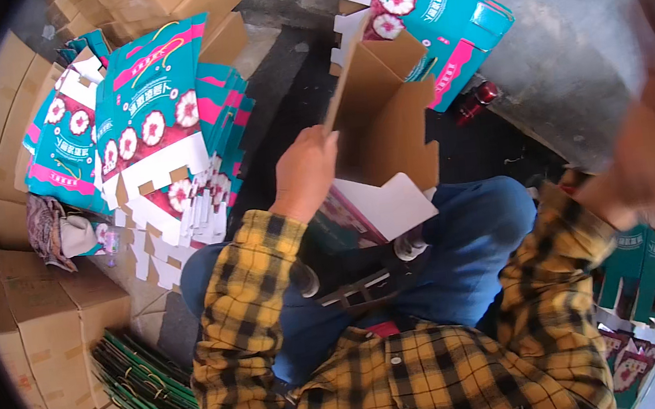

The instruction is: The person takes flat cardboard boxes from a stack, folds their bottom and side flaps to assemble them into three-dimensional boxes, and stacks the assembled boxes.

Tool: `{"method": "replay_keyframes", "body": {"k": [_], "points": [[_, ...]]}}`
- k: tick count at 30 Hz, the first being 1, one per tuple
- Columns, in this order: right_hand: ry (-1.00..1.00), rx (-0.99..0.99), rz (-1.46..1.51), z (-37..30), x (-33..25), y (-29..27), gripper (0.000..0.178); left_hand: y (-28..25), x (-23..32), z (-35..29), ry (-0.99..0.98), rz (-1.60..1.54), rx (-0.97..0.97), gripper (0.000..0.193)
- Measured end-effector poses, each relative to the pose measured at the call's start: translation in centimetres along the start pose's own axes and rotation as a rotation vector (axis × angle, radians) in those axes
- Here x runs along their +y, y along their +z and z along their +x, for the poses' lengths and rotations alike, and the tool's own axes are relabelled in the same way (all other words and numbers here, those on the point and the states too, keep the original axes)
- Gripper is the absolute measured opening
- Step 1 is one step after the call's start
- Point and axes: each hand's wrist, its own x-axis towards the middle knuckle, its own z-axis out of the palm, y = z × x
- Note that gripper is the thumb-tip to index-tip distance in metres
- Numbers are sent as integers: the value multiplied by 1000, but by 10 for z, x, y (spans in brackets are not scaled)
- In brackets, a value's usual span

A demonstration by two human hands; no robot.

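My left hand [306,170] grips the edge of a half-folded carton [384,129], teal with flower prints outside and brown inside, standing open above my blue-trousered lap. Its white bottom flap [388,206] sticks out toward me. My right hand [654,159] is raised at the far right, blurred by motion, apart from the carton; whether it holds anything I cannot make out. Both my sleeves are yellow and black plaid.
A stack of flat teal printed cartons [149,128] lies at my left. Brown cardboard boxes [41,318] line the left side and top. A bundle of green-edged flat pieces [142,387] lies lower left. A dark red bottle [476,100] lies on the concrete floor. More teal cartons [641,266] stand at right.
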Motion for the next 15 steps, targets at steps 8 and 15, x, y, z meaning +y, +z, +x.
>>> {"method": "replay_keyframes", "body": {"k": [8,15], "points": [[1302,-526,668,-123,-17,232,99,38,-18,-38,-17,-170,52,24],[1188,-544,561,-149,-14,283,56,31,-7,-48,63,-122,-7,56]]}}
